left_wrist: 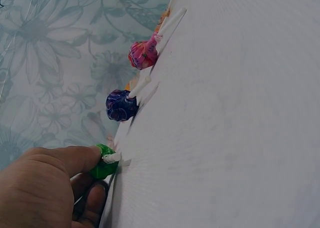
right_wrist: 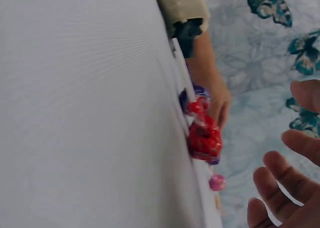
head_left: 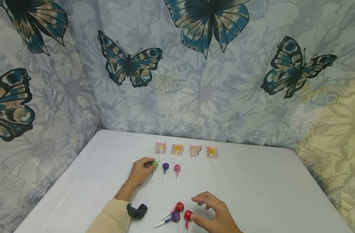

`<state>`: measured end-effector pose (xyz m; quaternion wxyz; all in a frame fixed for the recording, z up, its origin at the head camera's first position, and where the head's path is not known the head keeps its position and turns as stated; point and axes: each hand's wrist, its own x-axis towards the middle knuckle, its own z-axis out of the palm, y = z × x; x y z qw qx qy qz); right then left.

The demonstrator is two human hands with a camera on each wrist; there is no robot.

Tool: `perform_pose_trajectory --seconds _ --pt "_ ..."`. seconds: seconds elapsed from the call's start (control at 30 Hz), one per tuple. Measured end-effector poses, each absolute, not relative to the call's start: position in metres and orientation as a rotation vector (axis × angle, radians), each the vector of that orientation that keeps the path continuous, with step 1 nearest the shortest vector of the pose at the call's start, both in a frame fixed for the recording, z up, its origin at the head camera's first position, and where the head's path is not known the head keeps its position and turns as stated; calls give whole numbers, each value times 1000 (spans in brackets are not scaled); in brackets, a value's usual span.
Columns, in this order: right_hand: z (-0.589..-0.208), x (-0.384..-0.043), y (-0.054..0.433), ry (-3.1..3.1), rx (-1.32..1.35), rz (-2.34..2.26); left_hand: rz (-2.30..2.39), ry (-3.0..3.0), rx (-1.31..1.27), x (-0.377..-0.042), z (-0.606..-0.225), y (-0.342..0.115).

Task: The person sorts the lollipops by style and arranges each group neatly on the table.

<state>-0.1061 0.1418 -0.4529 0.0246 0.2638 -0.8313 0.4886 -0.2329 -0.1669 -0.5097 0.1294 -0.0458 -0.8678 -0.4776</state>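
Note:
My left hand [head_left: 141, 171] pinches the green lollipop [left_wrist: 104, 163] by its wrapped head, at the left end of a short row. Beside it lie a dark purple lollipop [head_left: 165, 166] and a pink lollipop [head_left: 177, 168], sticks toward me. My right hand [head_left: 213, 212] hovers with fingers spread and loosely bent near a red lollipop [head_left: 188, 215]; nothing is in its grasp. Left of that one lie another red lollipop [head_left: 179, 206] and a purple lollipop [head_left: 175, 216]. In the right wrist view the nearer red lollipop [right_wrist: 205, 140] partly covers the others.
Behind the row, several flat lollipops in clear packets, such as the leftmost pink packet [head_left: 160, 148] and the rightmost orange packet [head_left: 212, 152], line the back of the white table [head_left: 267, 191]. A butterfly-patterned cloth [head_left: 200, 84] hangs behind the table.

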Motion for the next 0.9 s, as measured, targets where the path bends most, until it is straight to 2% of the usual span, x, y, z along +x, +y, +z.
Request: perform_pose_trajectory --seconds 0.2,0.7,0.9 --pt "-468 -108 138 -2708 742 1485 -1379 -2529 -125 -234 -510 -167" --pt "-490 -113 135 -2783 919 1141 -1402 -2520 -120 -234 -509 -168" --pt "-490 -114 135 -2792 938 1175 -1390 -2529 -110 -233 -509 -167"
